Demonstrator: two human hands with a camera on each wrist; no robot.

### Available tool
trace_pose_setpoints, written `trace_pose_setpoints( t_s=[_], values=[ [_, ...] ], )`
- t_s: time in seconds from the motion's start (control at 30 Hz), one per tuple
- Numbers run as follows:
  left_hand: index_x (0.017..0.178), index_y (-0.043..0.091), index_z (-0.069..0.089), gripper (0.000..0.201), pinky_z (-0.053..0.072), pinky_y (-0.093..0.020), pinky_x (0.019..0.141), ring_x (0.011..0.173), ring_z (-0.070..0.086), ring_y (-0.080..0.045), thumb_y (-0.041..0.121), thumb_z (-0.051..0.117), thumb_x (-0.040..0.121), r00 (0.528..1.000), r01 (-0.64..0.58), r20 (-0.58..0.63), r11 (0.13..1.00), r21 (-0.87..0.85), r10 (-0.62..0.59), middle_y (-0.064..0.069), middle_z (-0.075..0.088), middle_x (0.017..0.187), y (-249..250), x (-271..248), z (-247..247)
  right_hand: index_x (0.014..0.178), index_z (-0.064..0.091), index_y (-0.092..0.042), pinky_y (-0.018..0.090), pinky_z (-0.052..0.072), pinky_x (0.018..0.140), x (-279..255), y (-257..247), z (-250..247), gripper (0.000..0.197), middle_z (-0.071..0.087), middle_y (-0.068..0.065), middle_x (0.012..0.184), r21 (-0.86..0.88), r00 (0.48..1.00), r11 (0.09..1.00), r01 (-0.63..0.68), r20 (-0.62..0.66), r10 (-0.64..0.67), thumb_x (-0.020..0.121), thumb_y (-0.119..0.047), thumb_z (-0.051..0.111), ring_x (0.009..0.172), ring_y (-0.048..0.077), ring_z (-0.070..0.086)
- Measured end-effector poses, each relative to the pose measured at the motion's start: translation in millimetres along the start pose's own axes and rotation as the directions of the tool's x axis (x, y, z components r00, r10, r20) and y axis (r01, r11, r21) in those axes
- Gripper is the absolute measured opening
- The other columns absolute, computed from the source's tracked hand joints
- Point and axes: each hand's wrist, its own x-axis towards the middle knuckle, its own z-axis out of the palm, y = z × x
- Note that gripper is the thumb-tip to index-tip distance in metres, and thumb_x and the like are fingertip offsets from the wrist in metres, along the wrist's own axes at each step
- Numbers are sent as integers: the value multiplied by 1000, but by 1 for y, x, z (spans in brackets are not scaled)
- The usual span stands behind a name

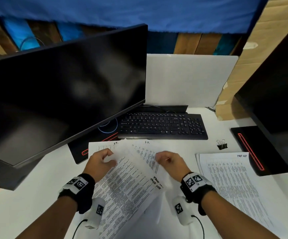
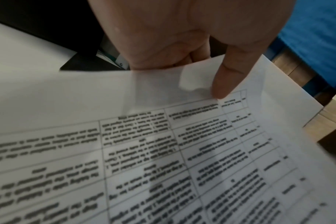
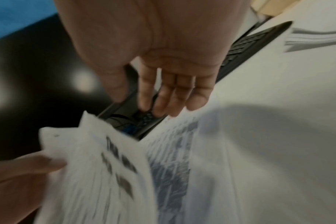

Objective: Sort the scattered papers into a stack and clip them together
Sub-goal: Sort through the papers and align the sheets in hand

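Gripping a fanned bundle of printed papers [image 1: 131, 176] at centre frame: left hand [image 1: 99, 162], thumb [image 2: 225, 78] pressed on the top sheet, fingers tucked beneath. Hovering just right of that bundle, right hand [image 1: 170, 162] with fingers [image 3: 171, 97] loosely extended, holding nothing. Lying flat at lower right on the white desk [image 1: 19, 204]: a second stack of papers [image 1: 234, 183]. Standing near its upper edge, apart from it: a black binder clip [image 1: 222, 145]. Filling the upper half: keyboard [image 1: 162, 125], dark monitor [image 1: 62, 94].
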Motion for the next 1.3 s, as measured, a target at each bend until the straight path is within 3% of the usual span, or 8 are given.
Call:
trace_pose_setpoints(
  t_s=[0.17, 0.27, 0.53, 0.77, 0.93, 1.1, 1.2, 1.3],
  values=[
    [73, 12, 61, 15, 44, -26, 64, 64, 55, -14, 6, 73, 79, 996, 55, 62, 998, 34, -57, -1, 65, 70, -12, -15, 8, 147, 28, -22, 42, 40, 105, 33, 21, -13, 72, 39, 13, 139, -385, 952, 873, -299, -181, 246, 86, -36, 63, 128, 32, 41],
    [72, 13, 61, 16, 42, -23, 61, 62, 52, -11, 5, 72, 80, 991, 82, 104, 996, 47, -86, 3, 61, 66, -17, -19, 16, 142, 37, -25, 41, 44, 102, 41, 22, -14, 65, 42, 10, 136, -495, 962, 825, -272, -131, 239, 84, -35, 64, 125, 29, 43],
    [76, 14, 63, 11, 47, -27, 65, 68, 56, -15, 8, 71, 79, 990, 103, 88, 991, 83, -110, -5, 65, 75, -20, -18, 27, 107, 70, -20, 31, 52, 81, 33, 22, -6, 24, 64, 2, 108, -628, 970, 773, -89, -230, -75, 91, -24, 52, 94, 23, 62],
    [74, 18, 61, 14, 47, -26, 65, 69, 56, -16, 11, 71, 81, 994, 95, 40, 989, 113, -100, -3, 65, 77, -24, -16, 29, 117, 67, -26, 30, 54, 69, 29, 20, -12, 30, 73, -1, 93, -677, 923, 733, 68, -237, -304, 97, -27, 45, 82, 25, 65],
    [77, 19, 62, 12, 48, -28, 66, 73, 59, -20, 12, 70, 82, 994, 97, 40, 990, 106, -101, -3, 66, 78, -22, -16, 29, 119, 67, -28, 35, 55, 79, 24, 22, -9, 30, 72, 2, 113, -726, 873, 674, 135, -235, -428, 96, -30, 48, 92, 26, 69],
    [110, 34, 54, 39, 48, -29, 70, 93, 61, -43, 10, 70, 84, 994, 87, -59, 991, -99, -93, -20, 64, 96, -20, -15, 23, 107, 73, -24, 34, 57, 72, 17, 1, -16, 31, 75, -4, 98, -610, 813, 748, 259, -281, -511, 92, -26, 46, 81, 21, 68],
    [127, 25, 51, 44, 54, -42, 88, 90, 65, -25, 4, 63, 89, 981, 67, -159, 968, -240, -107, -12, 68, 102, -5, -9, 14, 106, 72, -21, 32, 58, 67, 9, -22, -22, 20, 73, -9, 88, -296, 836, 897, 329, -350, -422, 95, -22, 55, 71, 9, 66],
    [112, 9, 64, 19, 55, -34, 77, 92, 68, -24, 11, 58, 95, 966, 13, -244, 953, -302, -91, 0, 71, 95, 12, -2, 0, 95, 65, -35, 31, 51, 51, -5, -53, -30, 14, 68, -5, 72, -86, 833, 905, 417, -363, -418, 95, -31, 52, 54, 11, 57]
  ],
)
